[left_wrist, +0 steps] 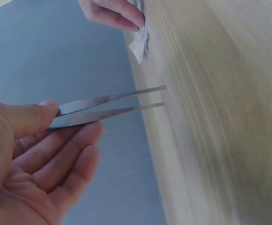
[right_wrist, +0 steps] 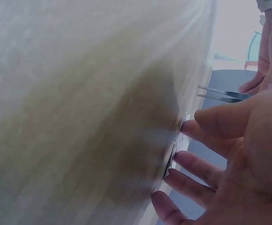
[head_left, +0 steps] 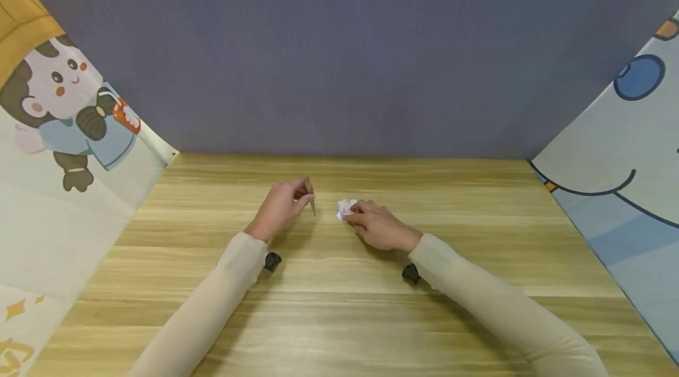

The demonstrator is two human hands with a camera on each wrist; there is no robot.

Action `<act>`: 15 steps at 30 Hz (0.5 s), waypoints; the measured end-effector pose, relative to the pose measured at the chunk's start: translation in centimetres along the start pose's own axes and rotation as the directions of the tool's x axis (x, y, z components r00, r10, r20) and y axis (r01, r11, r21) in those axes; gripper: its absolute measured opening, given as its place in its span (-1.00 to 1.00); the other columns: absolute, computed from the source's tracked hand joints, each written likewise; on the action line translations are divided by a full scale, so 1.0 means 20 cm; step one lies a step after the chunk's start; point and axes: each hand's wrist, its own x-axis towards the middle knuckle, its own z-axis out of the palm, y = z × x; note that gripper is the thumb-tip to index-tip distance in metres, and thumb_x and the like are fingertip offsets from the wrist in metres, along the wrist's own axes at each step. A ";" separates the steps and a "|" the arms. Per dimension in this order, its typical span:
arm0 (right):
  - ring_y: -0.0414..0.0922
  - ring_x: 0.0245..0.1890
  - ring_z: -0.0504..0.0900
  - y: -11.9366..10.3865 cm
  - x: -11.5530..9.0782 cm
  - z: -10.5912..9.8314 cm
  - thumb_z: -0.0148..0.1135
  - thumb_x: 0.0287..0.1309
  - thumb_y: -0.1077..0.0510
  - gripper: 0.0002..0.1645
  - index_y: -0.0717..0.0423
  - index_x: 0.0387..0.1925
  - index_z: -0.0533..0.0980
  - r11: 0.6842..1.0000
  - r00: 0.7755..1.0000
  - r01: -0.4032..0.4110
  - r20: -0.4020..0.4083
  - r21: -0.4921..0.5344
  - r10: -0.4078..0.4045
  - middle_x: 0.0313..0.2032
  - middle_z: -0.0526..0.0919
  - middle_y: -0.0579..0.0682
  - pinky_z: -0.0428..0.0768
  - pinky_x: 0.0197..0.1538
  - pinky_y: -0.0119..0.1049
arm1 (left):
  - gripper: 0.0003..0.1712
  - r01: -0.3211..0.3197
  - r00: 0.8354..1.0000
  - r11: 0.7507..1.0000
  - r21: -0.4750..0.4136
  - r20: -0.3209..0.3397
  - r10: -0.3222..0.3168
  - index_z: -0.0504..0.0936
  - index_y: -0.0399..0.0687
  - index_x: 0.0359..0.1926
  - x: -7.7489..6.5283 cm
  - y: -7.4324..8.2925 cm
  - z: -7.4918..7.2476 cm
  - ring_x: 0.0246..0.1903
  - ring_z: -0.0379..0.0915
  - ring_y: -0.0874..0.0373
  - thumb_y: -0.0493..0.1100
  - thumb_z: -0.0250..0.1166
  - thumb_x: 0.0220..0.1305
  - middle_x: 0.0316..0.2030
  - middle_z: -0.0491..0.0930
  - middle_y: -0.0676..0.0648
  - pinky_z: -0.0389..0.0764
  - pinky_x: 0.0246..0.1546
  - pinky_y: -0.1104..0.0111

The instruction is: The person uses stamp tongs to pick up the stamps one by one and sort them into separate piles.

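My left hand [head_left: 280, 207] pinches metal tweezers [left_wrist: 79, 107] between thumb and fingers, just above the table. In the left wrist view the two tweezer tips stand apart, with nothing between them. To the right, a small crumpled stack of white printed paper [head_left: 345, 208] lies on the table. My right hand [head_left: 381, 227] rests its fingertips on that paper and covers part of it. In the right wrist view its fingers [right_wrist: 199, 166] spread loosely along the paper, and the thumb sits apart from it.
A wood-grain table [head_left: 339, 318] lies under both hands. Behind it rises a grey-blue panel [head_left: 339, 59]. Cartoon-printed sheets flank the table on the left [head_left: 63, 224] and right [head_left: 594, 147]. Black devices show at the left wrist [head_left: 273, 261] and right wrist [head_left: 411, 274].
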 end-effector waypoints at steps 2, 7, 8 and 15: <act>0.04 0.17 0.31 -0.01 -0.01 0.01 0.03 0.36 0.15 -0.53 0.03 0.28 0.39 1.000 1.000 -0.011 0.003 -0.007 0.011 0.21 0.35 0.11 0.35 0.10 0.08 | -0.93 0.013 1.000 1.000 0.010 0.004 -0.013 0.54 -0.14 -0.27 0.00 0.00 0.00 -0.30 0.59 0.12 -0.28 0.28 0.25 -0.31 0.65 -0.06 0.61 -0.27 0.34; 0.04 0.20 0.27 -0.04 -0.02 0.03 0.03 0.36 0.11 -0.50 0.02 0.31 0.35 0.999 0.999 -0.041 0.015 -0.013 0.041 0.25 0.31 0.11 0.32 0.11 0.10 | -0.94 0.032 0.999 0.999 0.030 0.018 -0.033 0.55 -0.16 -0.27 -0.01 0.00 0.00 -0.34 0.59 0.15 -0.26 0.27 0.26 -0.32 0.65 -0.07 0.61 -0.33 0.35; 0.04 0.21 0.26 -0.04 -0.03 0.03 0.03 0.36 0.10 -0.49 0.03 0.31 0.34 0.999 0.999 -0.045 0.016 -0.018 0.046 0.26 0.31 0.11 0.32 0.10 0.11 | -0.94 0.035 0.999 0.999 0.030 0.015 -0.035 0.56 -0.15 -0.26 -0.01 0.00 0.01 -0.34 0.58 0.16 -0.25 0.26 0.28 -0.32 0.65 -0.06 0.61 -0.34 0.36; 0.00 0.21 0.24 -0.08 -0.03 0.08 0.02 0.36 0.03 -0.44 0.01 0.35 0.29 0.997 0.998 -0.055 0.027 -0.046 0.057 0.27 0.28 0.08 0.32 0.08 0.06 | -0.85 0.042 0.999 0.997 -0.071 0.014 -0.041 0.57 -0.22 -0.14 0.01 -0.01 0.06 -0.29 0.59 0.15 -0.23 0.22 0.31 -0.30 0.64 -0.05 0.60 -0.32 0.36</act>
